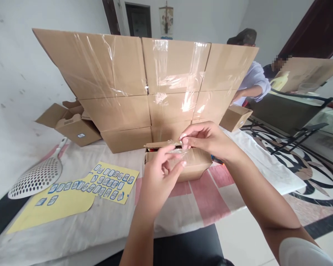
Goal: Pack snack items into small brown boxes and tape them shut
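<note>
A small brown cardboard box [195,164] lies in front of me, its top flap raised slightly along the left side. Through that gap a little red shows inside. My right hand [208,138] is closed, thumb and index finger pinching a piece of clear tape [180,150] above the box top. My left hand [159,177] is at the box's left end, its fingers curved and apart beside the tape. Whether its fingertips touch the tape I cannot tell. The box's left front corner is partly hidden by this hand.
A tall cardboard divider [122,70], patched with clear tape, stands behind the box. Yellow label sheets [115,177], a white perforated skimmer [41,173] and an opened carton [79,129] are on the left. Beyond the divider, a person [252,83] stands near another carton [235,117].
</note>
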`<state>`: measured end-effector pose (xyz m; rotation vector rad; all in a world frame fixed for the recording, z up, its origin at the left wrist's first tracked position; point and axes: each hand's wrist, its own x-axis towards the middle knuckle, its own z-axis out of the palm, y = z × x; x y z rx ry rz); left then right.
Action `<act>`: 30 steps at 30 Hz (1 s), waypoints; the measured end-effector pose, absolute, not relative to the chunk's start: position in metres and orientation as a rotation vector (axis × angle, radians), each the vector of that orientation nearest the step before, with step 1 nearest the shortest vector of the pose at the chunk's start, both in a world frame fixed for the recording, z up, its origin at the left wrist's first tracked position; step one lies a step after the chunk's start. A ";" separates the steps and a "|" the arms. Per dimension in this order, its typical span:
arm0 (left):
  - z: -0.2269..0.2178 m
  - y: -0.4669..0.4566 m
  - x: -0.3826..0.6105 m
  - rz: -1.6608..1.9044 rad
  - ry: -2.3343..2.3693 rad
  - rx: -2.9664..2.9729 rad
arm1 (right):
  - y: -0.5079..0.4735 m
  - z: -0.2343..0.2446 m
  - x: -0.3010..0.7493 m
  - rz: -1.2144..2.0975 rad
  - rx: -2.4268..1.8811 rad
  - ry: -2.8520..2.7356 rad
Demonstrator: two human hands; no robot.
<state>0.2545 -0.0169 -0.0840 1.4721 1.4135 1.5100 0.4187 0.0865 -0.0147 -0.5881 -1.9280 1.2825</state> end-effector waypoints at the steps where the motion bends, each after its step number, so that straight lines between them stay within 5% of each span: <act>1: -0.084 -0.015 0.256 1.455 1.393 1.443 | 0.088 -0.016 0.417 1.266 -0.592 -1.939; 9: -0.097 -0.016 0.275 1.539 1.516 1.147 | 0.122 -0.035 0.414 1.071 -0.680 -2.139; 15: -0.097 -0.011 0.277 1.467 1.672 1.254 | 0.140 -0.045 0.414 1.255 -0.692 -2.199; 30: -0.096 0.002 0.282 1.345 1.966 1.542 | 0.142 -0.075 0.406 1.128 -0.630 -2.150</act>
